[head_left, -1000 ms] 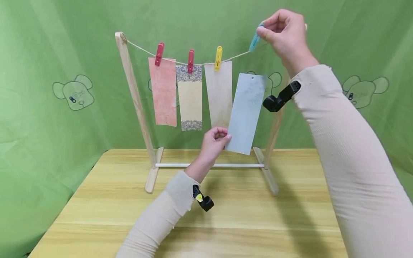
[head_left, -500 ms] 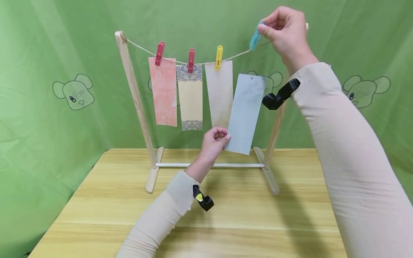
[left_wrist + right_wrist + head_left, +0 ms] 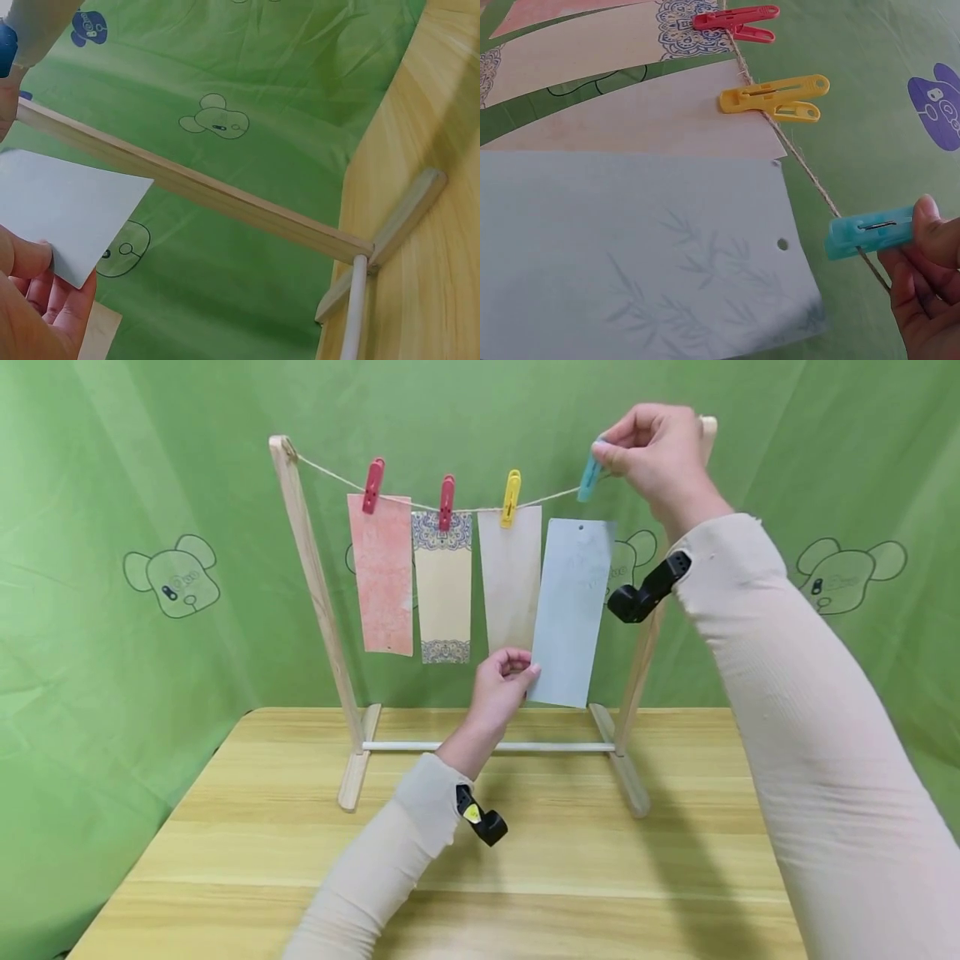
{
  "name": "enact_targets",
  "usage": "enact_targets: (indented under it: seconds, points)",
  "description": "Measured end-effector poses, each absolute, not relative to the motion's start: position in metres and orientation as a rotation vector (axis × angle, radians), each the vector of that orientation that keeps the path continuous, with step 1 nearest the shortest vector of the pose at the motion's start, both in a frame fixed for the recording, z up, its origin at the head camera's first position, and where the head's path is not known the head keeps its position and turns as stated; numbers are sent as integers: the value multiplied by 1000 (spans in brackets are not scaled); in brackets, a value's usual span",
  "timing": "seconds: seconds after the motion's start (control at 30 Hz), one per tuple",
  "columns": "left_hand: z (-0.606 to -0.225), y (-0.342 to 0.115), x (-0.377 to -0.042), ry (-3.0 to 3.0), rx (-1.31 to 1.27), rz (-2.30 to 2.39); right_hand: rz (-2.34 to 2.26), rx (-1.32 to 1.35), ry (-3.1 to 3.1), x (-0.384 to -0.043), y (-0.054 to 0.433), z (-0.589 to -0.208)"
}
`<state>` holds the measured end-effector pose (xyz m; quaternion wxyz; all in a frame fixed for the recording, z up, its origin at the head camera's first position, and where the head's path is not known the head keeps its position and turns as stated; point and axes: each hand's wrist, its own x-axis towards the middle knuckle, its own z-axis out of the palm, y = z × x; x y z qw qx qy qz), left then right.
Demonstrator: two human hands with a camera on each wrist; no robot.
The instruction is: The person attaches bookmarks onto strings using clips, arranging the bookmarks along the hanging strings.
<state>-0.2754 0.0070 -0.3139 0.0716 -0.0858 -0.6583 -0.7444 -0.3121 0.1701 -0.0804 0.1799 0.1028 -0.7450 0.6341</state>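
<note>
My left hand [image 3: 504, 687] pinches the lower left edge of a pale blue paper bookmark [image 3: 572, 610], which has a punched hole and faint leaf print near its top. In the right wrist view the bookmark's top edge lies a little apart from the string [image 3: 810, 176]. My right hand [image 3: 663, 460] pinches the upper end of a light blue clothespin [image 3: 870, 231], whose lower end is at the string. Further left, a yellow clothespin [image 3: 511, 499] holds a whitish bookmark [image 3: 512, 577] on the string, partly behind the blue one.
Two red clothespins [image 3: 446, 503] hold a pink bookmark [image 3: 384, 577] and a cream patterned bookmark [image 3: 446, 593]. The string spans a wooden stand [image 3: 318, 602] with a white crossbar [image 3: 555, 747], on a wooden table [image 3: 225, 860]. A green curtain [image 3: 180, 468] hangs behind.
My right hand has come down with the light blue clothespin, and the string sags lower there. My left hand has raised the pale blue bookmark slightly, bringing it more upright and closer below the clothespin.
</note>
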Motion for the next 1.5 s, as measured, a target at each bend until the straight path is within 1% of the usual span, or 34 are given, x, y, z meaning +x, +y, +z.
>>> enact_targets:
  seconds: [0.2, 0.47, 0.83, 1.2, 1.5]
  points:
    - [-313, 10, -278, -1936, -285, -2205, 1759, 232, -2166, -313, 170, -80]
    - [-312, 14, -284, -1916, -300, -2172, 1745, 210, -2197, -311, 174, -77]
    - [-306, 20, -285, -1922, -318, -2159, 1754, 202, -2194, -312, 175, -77]
    - [-293, 22, -283, -1888, -279, -2215, 1735, 184, -2213, -312, 174, -75]
    - [-292, 25, -284, -1875, -292, -2266, 1743, 162, -2217, -312, 176, -78]
